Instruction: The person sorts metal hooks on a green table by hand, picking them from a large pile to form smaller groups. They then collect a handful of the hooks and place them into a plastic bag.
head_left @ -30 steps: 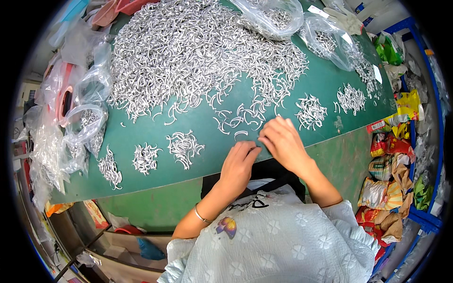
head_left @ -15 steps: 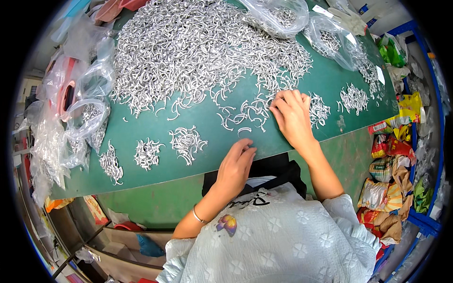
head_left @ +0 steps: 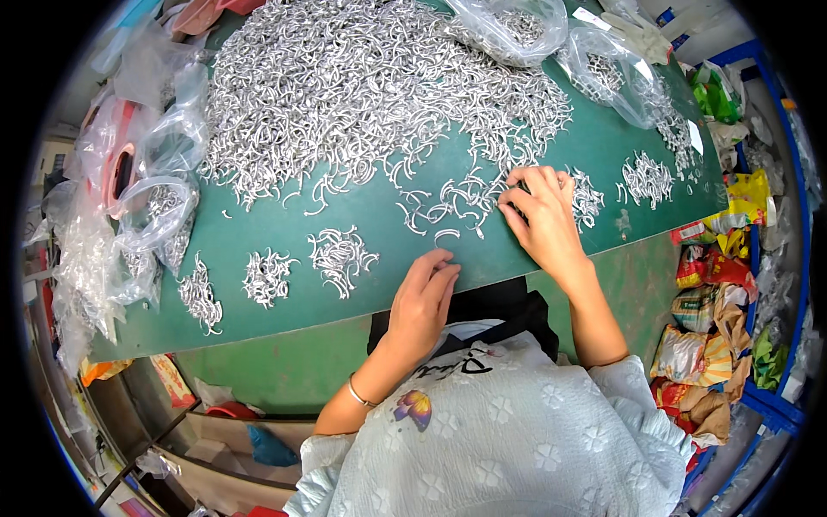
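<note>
Small curved silver metal pieces (head_left: 370,86) cover much of the green table (head_left: 258,224) in a large heap. My right hand (head_left: 547,220) bends over the table beside a loose scatter of these pieces (head_left: 461,202), fingers curled inward; whatever lies under its fingertips is hidden. Just right of it sits a small pile (head_left: 587,202). By the near edge, my left hand (head_left: 422,302) is loosely closed, fingertips below a single curved piece (head_left: 447,233). I cannot make out anything inside it. Left of this hand are three small piles, the closest being a spread-out one (head_left: 342,260).
Another small pile (head_left: 648,179) lies toward the right. Clear plastic bags (head_left: 159,215) line the left side, and an open bag with metal parts (head_left: 603,73) stands at the back right. Blue shelving (head_left: 780,405) with colourful packages (head_left: 689,353) rises beyond the table's right end.
My right hand has shifted slightly right and nearer, and a gap shows between thumb and forefinger. My left hand has drawn a little left. The piles look the same.
</note>
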`<state>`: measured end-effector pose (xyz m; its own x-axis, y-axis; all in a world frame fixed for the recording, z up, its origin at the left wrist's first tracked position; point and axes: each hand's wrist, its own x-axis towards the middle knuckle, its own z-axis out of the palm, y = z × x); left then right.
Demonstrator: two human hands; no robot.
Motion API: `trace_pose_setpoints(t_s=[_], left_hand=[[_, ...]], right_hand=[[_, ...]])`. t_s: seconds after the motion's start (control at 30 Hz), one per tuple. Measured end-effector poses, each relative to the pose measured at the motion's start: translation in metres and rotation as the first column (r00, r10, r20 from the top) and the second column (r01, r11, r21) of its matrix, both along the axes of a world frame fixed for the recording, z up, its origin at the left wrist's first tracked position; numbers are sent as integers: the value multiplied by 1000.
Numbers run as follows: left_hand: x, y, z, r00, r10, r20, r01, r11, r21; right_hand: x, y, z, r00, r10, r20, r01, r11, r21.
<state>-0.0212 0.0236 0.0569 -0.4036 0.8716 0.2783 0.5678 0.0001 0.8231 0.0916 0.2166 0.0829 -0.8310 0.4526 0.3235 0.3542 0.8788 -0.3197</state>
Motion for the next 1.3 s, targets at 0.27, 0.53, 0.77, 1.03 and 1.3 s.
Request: trace_pose_setpoints(t_s=[0.27, 0.53, 0.77, 1.03, 1.3], left_hand=[[-1, 0, 1, 1000, 11, 3, -11, 1000, -1], [-2, 0, 0, 996, 3, -85, 0, 999, 32], [1, 0, -1, 991, 54, -125, -44, 995, 84], [4, 6, -3, 975, -50, -215, 63, 996, 56], [4, 1, -6, 978, -15, -208, 34, 995, 89]], right_hand=[[-5, -6, -6, 1000, -29, -13, 28, 998, -55], [4, -28, 10, 990, 119, -76, -132, 969, -208], [2, -39, 6, 976, 177, -124, -208, 930, -305], [-1, -35, -1, 999, 51, -18, -53, 994, -93], [-24, -31, -7, 994, 19, -107, -24, 999, -45]])
